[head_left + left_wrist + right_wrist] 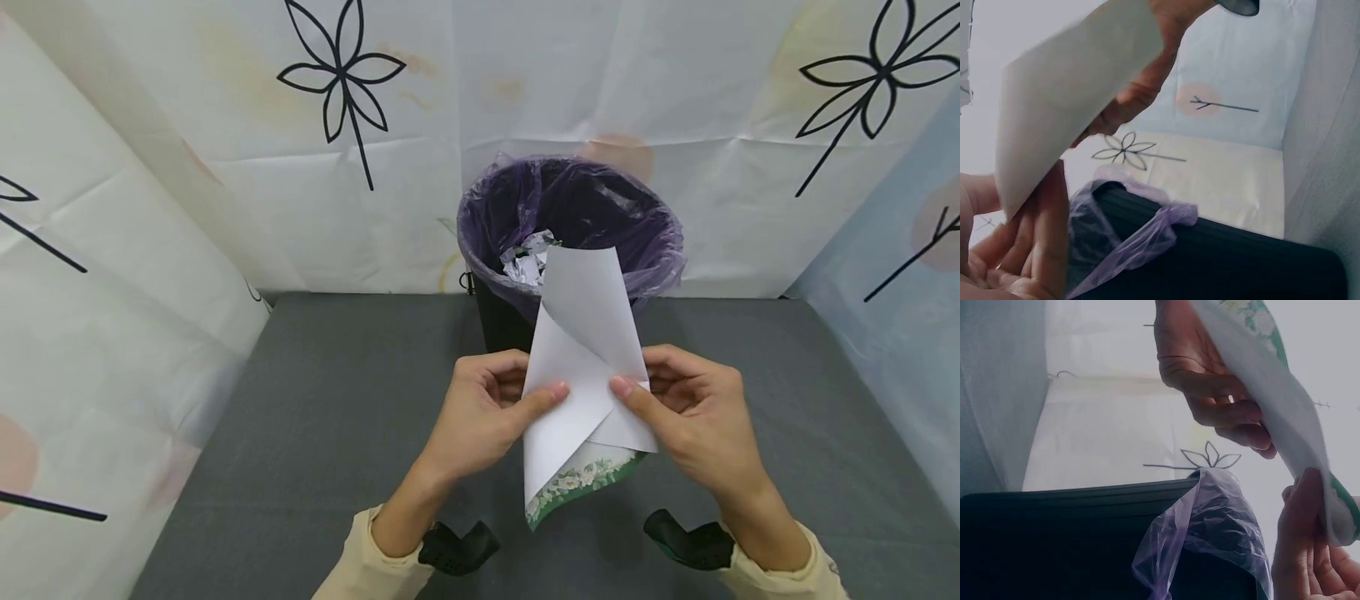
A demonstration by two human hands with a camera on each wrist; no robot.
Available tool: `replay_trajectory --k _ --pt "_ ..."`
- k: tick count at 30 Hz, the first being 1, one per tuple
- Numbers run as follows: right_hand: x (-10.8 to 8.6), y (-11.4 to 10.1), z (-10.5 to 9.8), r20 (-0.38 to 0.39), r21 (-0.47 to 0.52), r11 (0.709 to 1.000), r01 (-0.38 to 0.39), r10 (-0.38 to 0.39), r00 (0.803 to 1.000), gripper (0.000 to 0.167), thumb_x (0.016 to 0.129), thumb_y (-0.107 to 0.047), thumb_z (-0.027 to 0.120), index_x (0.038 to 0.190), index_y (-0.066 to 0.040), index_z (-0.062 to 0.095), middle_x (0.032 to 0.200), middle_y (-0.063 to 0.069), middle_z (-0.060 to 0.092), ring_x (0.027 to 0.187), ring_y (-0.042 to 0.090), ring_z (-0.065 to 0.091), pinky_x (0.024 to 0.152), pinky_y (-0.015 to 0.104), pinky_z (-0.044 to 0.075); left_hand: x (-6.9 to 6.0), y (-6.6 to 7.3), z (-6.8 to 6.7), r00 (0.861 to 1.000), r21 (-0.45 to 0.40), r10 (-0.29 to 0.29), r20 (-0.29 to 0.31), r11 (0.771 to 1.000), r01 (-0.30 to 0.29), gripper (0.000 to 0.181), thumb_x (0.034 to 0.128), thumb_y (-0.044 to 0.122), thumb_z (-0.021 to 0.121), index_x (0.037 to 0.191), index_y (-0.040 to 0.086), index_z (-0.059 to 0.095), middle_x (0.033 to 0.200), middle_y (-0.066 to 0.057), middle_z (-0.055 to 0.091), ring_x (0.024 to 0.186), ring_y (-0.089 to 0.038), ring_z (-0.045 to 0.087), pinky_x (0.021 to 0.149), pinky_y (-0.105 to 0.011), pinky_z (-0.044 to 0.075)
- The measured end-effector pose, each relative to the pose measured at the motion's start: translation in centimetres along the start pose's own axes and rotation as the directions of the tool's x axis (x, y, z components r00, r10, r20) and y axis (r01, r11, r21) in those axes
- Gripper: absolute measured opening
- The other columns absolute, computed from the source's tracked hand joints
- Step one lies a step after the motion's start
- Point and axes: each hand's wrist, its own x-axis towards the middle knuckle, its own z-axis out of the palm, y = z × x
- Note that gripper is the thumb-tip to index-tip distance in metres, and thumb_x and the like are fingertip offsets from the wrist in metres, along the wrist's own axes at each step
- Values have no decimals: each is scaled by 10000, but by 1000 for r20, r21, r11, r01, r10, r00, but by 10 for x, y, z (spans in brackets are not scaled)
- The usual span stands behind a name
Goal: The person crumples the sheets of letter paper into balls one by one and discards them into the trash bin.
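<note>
Spanning the gap between the left hand (480, 408) and the right hand (701, 408) was one folded sheet of white paper (588, 375) with a green, white-flowered border (587, 477), held above the dark grey tabletop (337, 417). Long axis: ran roughly 12 to 6 o'clock, narrower end at 12, border at 6. Left hand: stood at the sheet's 9 o'clock, pinching that edge, thumb on top. Right hand: stood at 3 o'clock, pinching the opposite edge likewise; neither lay nearer. At 12 o'clock, beyond both hands: one black bin (501, 321) with a thin purple plastic liner (652, 221); crumpled silvery scraps (527, 258) showed inside, toward its 8 o'clock. The sheet's narrow end overlapped the bin's near rim in the head view.
</note>
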Motion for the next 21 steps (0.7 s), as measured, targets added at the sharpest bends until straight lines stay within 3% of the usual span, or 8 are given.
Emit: replay_trajectory --k 6,9,11,14,16,18,21 --pt "2 3 -2 7 44 999 1 -1 1000 205 861 203 667 1058 148 689 873 110 752 659 201 726 548 273 584 1 4 -7 999 11 -23 27 1000 23 150 909 -45 709 1045 -107 725 929 -191 744 747 -212 742 651 -350 612" --pt "2 8 -6 76 166 985 47 -60 995 318 887 208 623 1201 158 641 1034 153 747 804 225 745 625 291 604 1 4 -8 1000 -3 6 6 1000 -6 160 897 -58 716 1032 -143 717 915 -223 738 720 -209 738 644 -348 613" --pt "4 14 -11 170 335 938 86 -150 974 431 922 177 596 1346 183 519 1242 214 674 1014 275 717 746 326 610 1 3 -9 1000 -59 19 -8 998 -19 190 887 -80 710 1049 -179 696 946 -267 725 752 -217 743 667 -365 618" --pt "7 25 -16 302 577 813 79 -303 904 646 946 98 621 1479 213 274 1498 291 438 1286 365 559 908 384 572 2 1 -10 1000 -174 12 -16 985 -15 261 880 -95 700 1103 -223 652 1014 -324 700 820 -224 746 704 -364 617" --pt "9 30 -17 342 655 754 54 -359 868 773 942 30 681 1508 205 184 1563 300 327 1366 393 470 958 409 548 2 0 -11 1000 -228 10 -12 974 -13 296 884 -91 700 1129 -242 628 1049 -346 685 855 -229 744 724 -360 615" --pt "10 32 -17 336 682 730 55 -380 862 837 919 5 734 1509 206 175 1570 295 312 1381 389 450 960 406 546 2 -1 -10 1000 -238 18 -9 971 -20 316 887 -75 707 1140 -243 623 1061 -343 684 858 -223 744 720 -351 615" --pt "10 34 -14 276 672 734 93 -366 889 824 886 -5 772 1484 215 250 1513 292 395 1329 363 508 930 379 562 2 -3 -8 999 -207 44 -12 977 -45 296 886 -72 714 1128 -227 644 1054 -328 694 842 -224 746 705 -374 619"
